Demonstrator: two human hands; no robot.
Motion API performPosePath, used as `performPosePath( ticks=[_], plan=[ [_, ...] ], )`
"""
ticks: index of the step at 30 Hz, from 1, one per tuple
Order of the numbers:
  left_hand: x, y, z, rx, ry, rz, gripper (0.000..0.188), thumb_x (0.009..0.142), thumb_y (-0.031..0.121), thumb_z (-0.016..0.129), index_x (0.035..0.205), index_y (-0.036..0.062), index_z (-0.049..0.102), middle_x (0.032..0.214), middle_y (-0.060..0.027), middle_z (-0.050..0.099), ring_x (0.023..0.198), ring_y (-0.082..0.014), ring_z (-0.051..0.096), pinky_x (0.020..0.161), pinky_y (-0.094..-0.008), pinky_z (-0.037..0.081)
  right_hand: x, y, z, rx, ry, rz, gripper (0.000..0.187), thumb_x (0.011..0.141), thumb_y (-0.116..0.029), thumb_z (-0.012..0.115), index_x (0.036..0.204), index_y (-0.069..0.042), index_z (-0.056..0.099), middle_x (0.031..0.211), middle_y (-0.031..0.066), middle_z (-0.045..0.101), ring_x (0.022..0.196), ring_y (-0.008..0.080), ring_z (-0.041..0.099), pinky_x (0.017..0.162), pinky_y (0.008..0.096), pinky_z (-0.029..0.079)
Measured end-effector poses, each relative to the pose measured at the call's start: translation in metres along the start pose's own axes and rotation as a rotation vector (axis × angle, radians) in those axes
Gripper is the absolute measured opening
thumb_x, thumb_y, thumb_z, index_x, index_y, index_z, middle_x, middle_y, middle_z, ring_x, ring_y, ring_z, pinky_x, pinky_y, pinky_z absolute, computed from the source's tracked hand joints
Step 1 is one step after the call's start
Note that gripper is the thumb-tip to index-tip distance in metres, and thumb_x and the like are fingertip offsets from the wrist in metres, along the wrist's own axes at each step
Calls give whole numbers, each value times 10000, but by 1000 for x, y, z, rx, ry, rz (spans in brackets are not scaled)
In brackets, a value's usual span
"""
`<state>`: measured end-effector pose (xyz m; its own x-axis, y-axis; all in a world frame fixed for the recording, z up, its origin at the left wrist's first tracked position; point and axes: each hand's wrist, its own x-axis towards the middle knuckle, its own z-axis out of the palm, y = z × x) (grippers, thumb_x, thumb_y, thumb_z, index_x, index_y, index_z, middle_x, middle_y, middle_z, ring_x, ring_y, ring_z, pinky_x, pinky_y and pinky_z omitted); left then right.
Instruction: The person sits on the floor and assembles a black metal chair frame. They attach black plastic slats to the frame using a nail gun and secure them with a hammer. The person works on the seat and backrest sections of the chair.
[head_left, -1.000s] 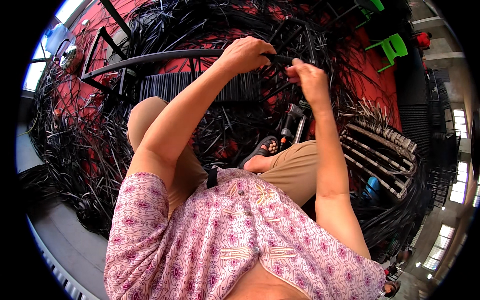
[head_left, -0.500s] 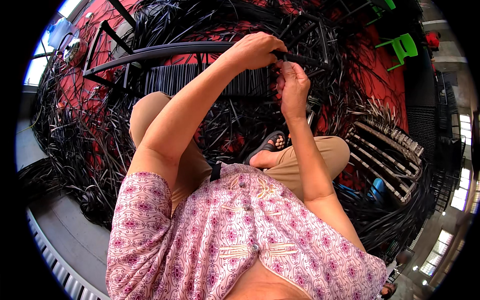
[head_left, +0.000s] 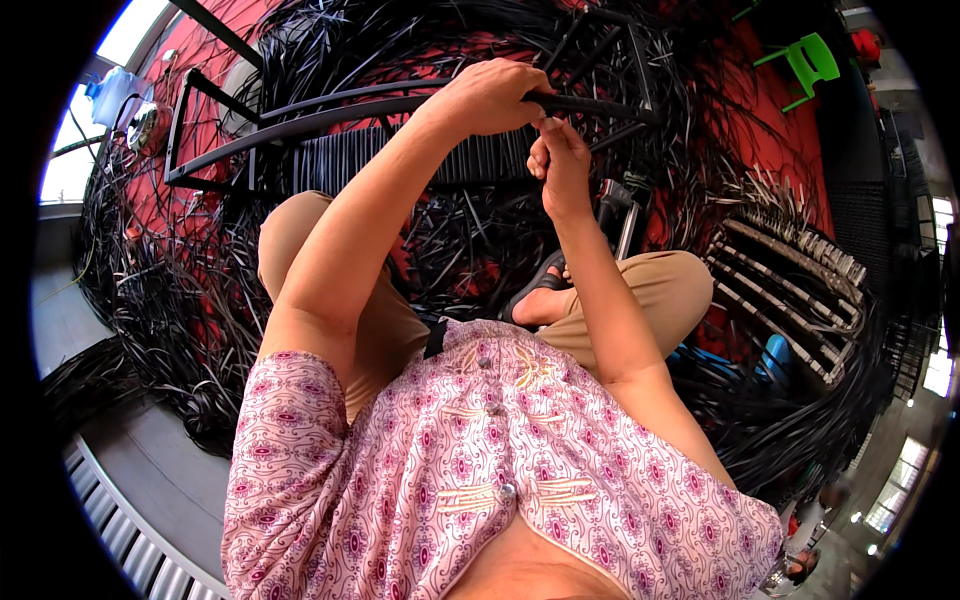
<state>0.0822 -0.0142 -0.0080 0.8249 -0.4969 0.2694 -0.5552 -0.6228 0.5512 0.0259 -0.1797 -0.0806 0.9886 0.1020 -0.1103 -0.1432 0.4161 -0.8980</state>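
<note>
Black frame bar (head_left: 330, 112) across upper middle, curved, over woven black panel (head_left: 400, 165). Left hand (head_left: 490, 95) clamped around bar near its right end. Right hand (head_left: 562, 165) just below, touching, fingers pinched on thin black strand at bar (strand end hidden). Loose black strips (head_left: 180, 300) heaped all around on red floor (head_left: 790, 170). Green chair (head_left: 812, 62) far upper right.

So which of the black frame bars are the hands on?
The upper curved bar: the left hand grips it from above and the right hand pinches beneath; the others lie untouched.
</note>
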Motion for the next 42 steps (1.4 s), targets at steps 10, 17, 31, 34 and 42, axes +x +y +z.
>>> performPosePath(
  ticks=[10, 17, 31, 34, 42],
  plan=[
    [-6, 15, 12, 189, 110, 6, 321, 828, 322, 672, 962, 31, 645, 908, -99, 664, 773, -327, 654, 655, -413, 505, 4, 9, 1, -208, 71, -28, 332, 967, -322, 604, 945, 5, 651, 691, 63, 672, 611, 135, 629, 568, 273, 490],
    [-6, 14, 13, 233, 129, 49, 316, 860, 318, 672, 953, 22, 617, 898, -122, 648, 783, -337, 652, 657, -427, 510, -14, -42, -16, -1102, 365, -583, 312, 959, -298, 575, 927, -8, 686, 769, 131, 682, 717, 271, 662, 658, 370, 500],
    [-4, 12, 16, 280, 82, -17, 359, 865, 354, 662, 1046, 49, 604, 938, -116, 665, 862, -314, 663, 713, -416, 523, 143, -93, 20, -1111, -725, 764, 299, 900, -298, 595, 1014, -40, 696, 907, 73, 710, 687, 172, 692, 592, 275, 562],
    [-4, 15, 13, 246, 86, -51, 383, 855, 347, 678, 1070, 41, 596, 939, -124, 673, 861, -323, 663, 711, -417, 520, 150, -88, 17, -1150, -732, 651, 303, 878, -257, 645, 1071, -26, 685, 871, 45, 705, 631, 130, 653, 566, 258, 522],
    [-1, 23, -1, 89, -33, -222, 414, 762, 349, 771, 994, 23, 670, 826, -130, 691, 818, -323, 668, 703, -422, 509, 137, -93, -3, -756, -407, 269, 402, 822, -81, 731, 1207, -31, 627, 870, 31, 712, 686, 68, 642, 601, 214, 512]
  ],
)
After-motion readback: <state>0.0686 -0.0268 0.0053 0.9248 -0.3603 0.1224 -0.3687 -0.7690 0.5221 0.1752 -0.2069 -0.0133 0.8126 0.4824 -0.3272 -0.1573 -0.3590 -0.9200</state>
